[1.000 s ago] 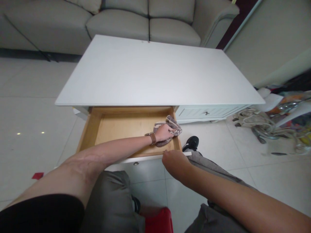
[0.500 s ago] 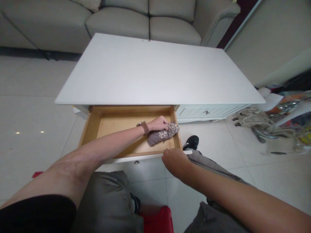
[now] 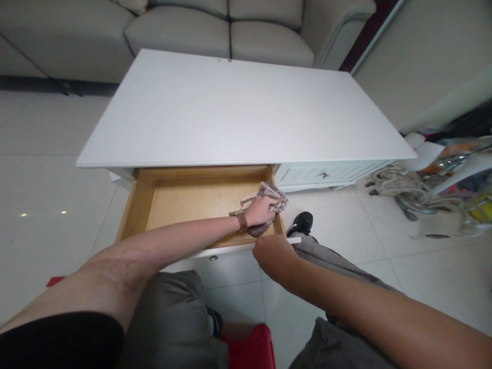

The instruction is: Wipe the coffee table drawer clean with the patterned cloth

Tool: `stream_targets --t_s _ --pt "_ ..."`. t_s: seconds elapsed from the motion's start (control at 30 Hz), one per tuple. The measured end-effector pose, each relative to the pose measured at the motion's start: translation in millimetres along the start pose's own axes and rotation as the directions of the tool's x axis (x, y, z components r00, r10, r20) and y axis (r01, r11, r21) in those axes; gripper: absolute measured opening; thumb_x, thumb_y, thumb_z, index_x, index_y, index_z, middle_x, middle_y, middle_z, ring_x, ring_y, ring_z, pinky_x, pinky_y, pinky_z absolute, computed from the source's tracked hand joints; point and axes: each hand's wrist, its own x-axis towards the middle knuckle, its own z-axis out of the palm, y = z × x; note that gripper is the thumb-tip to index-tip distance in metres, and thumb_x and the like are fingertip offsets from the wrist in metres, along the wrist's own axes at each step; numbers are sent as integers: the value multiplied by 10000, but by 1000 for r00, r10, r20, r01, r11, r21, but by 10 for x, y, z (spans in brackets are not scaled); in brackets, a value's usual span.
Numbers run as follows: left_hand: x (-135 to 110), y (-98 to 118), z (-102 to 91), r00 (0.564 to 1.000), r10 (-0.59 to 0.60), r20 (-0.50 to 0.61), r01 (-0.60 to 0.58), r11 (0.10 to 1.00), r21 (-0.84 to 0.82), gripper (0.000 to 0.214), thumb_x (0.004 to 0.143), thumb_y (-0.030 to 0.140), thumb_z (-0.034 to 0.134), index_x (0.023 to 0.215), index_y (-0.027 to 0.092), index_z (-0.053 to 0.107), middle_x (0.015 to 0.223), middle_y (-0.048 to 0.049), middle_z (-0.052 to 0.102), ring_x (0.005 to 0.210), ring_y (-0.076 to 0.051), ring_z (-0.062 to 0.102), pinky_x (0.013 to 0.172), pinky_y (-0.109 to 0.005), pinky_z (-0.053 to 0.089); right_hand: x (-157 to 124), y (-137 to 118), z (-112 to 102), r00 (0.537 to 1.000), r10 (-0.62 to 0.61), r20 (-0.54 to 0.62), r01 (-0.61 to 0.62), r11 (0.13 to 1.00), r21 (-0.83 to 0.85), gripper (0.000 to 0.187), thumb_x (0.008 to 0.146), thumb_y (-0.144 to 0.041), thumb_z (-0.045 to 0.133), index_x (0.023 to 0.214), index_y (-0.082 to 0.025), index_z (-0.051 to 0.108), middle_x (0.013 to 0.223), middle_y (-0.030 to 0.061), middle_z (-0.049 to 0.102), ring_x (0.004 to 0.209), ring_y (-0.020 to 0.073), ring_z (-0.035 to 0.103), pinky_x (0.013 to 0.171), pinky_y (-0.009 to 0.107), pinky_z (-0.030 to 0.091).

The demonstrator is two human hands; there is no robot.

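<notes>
My left hand [image 3: 261, 210], with a brown-strapped watch on its wrist, is closed on a brown and cream patterned cloth [image 3: 274, 190]. The cloth is bunched against the right side wall of a pulled-out wooden drawer [image 3: 184, 197], and part of it reaches over that wall's top edge. Folds of the cloth under my palm are hidden. At the drawer's front right corner, my right hand [image 3: 272, 248] is curled around the front panel; most of its fingers are out of sight.
Above the drawer spreads the table's white top [image 3: 246, 113]. A closed drawer [image 3: 307, 174] sits to the right. Behind stands a grey sofa [image 3: 177, 31]. Beneath me is a red stool [image 3: 251, 348]. Cords and a metal stand [image 3: 418, 195] lie at the right.
My left hand has moved the cloth slightly right, from the drawer's bottom up against its right wall. The cloth is now more bunched. My right hand stays at the front corner.
</notes>
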Motion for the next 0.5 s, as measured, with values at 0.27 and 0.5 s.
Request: stream_targets --t_s 0.27,0.5 --pt "-136 84 -47 882 220 416 -290 951 112 408 834 190 652 1194 320 793 1108 -55 802 971 -235 739 840 -296 516 -28 -56 -44 999 35 28 -34 999 -36 211 869 -52 607 985 -46 783 974 260 769 869 300 769 750 397 614" --pt "-71 81 -148 831 269 486 -372 919 128 409 796 187 650 1130 358 813 1044 -12 813 871 -195 723 737 -259 467 -32 -54 -122 997 27 78 -24 999 -28 290 905 -29 531 1032 -53 791 1008 246 772 914 295 767 777 395 617"
